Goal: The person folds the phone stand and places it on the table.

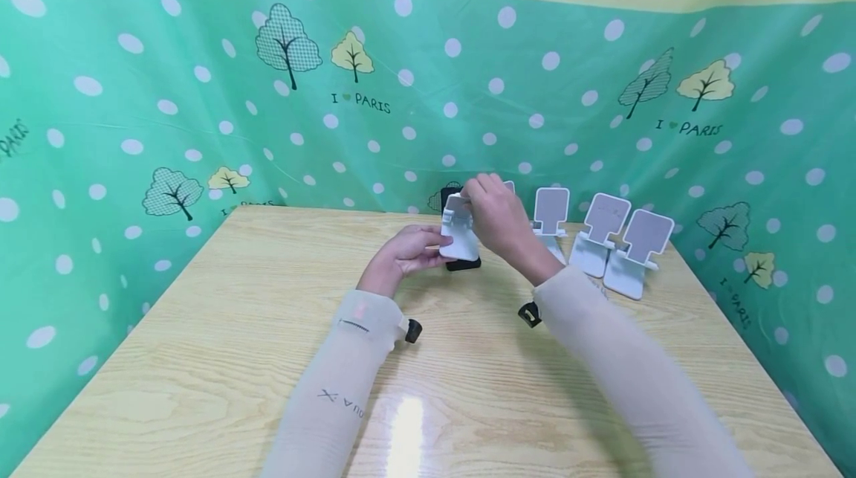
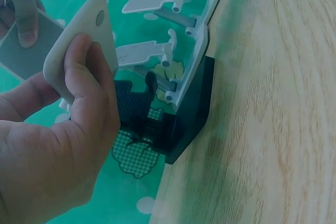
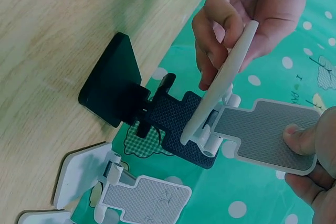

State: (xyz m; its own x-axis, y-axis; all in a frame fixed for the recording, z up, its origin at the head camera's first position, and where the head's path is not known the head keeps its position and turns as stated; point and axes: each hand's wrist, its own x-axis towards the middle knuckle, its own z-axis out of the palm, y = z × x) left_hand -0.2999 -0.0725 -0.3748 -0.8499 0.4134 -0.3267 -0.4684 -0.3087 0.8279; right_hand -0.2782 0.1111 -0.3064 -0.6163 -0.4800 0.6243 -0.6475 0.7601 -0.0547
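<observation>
Both hands hold a white folding phone stand [image 1: 459, 241] up over the far part of the table. My left hand [image 1: 413, 246] grips its base [image 3: 223, 85], thumb on one face and fingers on the other. At the other end, my right hand [image 1: 496, 216] pinches the grey-padded back plate [image 3: 262, 135] between thumb and fingers. The plate stands out at an angle from the base at the hinge. A black phone stand [image 3: 113, 80] stands on the table behind the held one, partly hidden by it in the head view.
Several white phone stands with grey pads, among them one in the middle [image 1: 551, 212] and one at the right end [image 1: 647, 236], stand unfolded to the right. Another shows partly behind my right hand. A green printed cloth [image 1: 401, 121] hangs behind the wooden table [image 1: 267, 329].
</observation>
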